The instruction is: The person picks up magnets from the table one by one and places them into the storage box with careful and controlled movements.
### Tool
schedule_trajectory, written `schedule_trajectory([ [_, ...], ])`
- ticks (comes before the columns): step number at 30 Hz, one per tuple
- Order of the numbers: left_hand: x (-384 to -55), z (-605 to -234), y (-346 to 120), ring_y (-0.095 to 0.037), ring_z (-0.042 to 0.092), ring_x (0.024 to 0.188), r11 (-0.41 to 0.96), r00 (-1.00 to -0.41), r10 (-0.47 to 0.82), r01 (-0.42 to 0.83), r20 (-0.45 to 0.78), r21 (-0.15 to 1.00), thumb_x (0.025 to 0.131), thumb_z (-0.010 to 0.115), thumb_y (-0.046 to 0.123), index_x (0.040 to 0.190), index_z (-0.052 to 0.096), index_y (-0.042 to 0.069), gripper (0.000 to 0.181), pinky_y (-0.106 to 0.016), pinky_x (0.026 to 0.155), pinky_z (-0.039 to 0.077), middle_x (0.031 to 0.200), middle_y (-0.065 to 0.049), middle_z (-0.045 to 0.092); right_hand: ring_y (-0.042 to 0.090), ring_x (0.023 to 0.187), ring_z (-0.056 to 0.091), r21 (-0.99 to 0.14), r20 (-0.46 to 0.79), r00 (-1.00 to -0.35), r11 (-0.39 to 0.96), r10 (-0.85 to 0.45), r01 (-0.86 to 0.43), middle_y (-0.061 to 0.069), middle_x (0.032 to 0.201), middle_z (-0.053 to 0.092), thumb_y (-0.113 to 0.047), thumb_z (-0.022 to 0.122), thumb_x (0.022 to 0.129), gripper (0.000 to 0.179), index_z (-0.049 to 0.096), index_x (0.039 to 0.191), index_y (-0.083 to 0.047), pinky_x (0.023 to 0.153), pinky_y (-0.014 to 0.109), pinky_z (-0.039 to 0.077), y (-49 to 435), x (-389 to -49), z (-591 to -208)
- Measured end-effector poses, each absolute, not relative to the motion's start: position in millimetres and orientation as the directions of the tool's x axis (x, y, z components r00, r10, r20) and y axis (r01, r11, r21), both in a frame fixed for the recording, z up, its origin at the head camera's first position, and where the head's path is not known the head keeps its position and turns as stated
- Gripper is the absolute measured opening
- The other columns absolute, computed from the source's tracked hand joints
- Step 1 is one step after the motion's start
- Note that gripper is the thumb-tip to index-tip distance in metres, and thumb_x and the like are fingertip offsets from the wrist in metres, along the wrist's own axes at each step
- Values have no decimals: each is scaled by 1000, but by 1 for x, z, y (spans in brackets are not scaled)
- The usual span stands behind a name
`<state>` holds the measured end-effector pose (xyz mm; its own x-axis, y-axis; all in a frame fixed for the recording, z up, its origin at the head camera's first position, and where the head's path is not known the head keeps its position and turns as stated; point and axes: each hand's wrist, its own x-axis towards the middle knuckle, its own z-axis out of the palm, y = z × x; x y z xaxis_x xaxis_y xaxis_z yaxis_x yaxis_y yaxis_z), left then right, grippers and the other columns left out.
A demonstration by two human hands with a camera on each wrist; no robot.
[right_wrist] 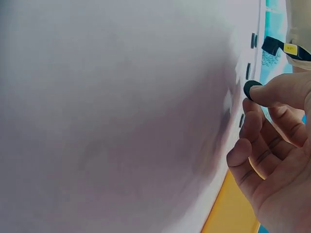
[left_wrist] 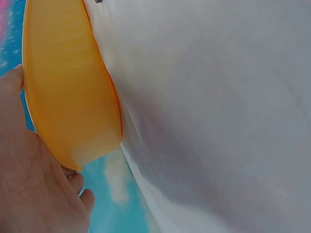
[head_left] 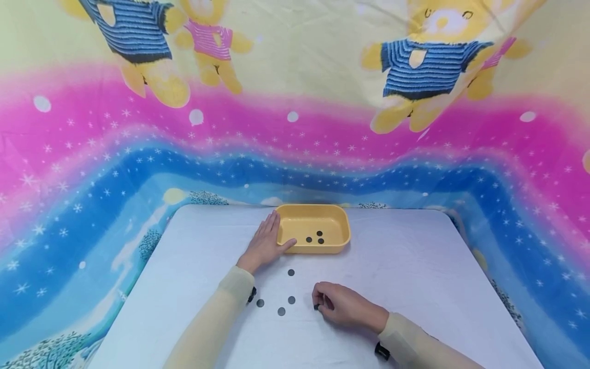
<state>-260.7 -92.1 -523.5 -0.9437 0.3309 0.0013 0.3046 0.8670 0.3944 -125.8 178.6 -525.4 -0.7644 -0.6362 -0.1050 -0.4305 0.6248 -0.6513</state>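
Leftmost, on my side of the yellow box [head_left: 313, 249] and out past its left end, a dark disc [head_left: 260, 303] lies on the white desk [head_left: 405, 261], just beside the black band [head_left: 251, 294] at my left wrist. My left hand [head_left: 264, 245] rests against the box's left end, fingers extended along the outside and thumb over the near rim. In front of that end, three more loose discs [head_left: 292, 300] lie flat, one nearer the box than the other two. The box stands at the desk's far edge, with three dark discs [head_left: 309, 239] on its floor, toward the right. In front of the box's right half, well apart from it, my right hand [head_left: 346, 305] pinches a single dark disc [right_wrist: 250, 89] between thumb and finger, the other fingers curled.
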Motion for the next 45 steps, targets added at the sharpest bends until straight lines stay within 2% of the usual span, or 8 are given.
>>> schedule_trajectory([
  [6,-260,-523,-91,-25,-4,167,864,-944,330,302,-1,402,103,46,77,172,3,3,110,-41,135,1,181,-14,-1,0,78,56,-654,-53,-763,600,-645,-461,-10,91,64,-2,72,94,24,65,102,-24,71,21,54,181,-132,-524],
  [18,-260,-524,-90,-31,1,167,855,-944,330,308,20,417,105,54,66,171,5,1,105,-45,135,4,180,-17,2,3,82,59,-636,79,-762,556,-642,-534,-13,96,66,1,72,94,25,64,102,-21,74,23,55,181,-150,-519],
  [29,-259,-524,-91,-31,2,167,859,-943,331,312,24,405,103,51,72,172,6,2,108,-43,135,3,181,-15,1,10,84,61,-651,157,-791,540,-591,-533,-9,97,67,2,72,95,22,65,105,-17,74,25,57,181,-174,-502],
  [36,-259,-524,-92,-28,0,167,860,-942,334,313,20,403,104,51,72,172,5,2,107,-43,135,5,181,-15,2,9,84,61,-643,276,-780,496,-562,-584,-4,100,70,3,73,96,19,66,107,-11,73,25,58,182,-192,-498],
  [45,-258,-522,-93,-32,4,167,853,-941,338,317,25,415,103,52,72,172,6,2,107,-43,135,5,181,-16,3,11,81,59,-704,239,-838,507,-490,-497,-1,102,68,1,73,99,18,65,107,-13,70,25,56,180,-214,-495],
])
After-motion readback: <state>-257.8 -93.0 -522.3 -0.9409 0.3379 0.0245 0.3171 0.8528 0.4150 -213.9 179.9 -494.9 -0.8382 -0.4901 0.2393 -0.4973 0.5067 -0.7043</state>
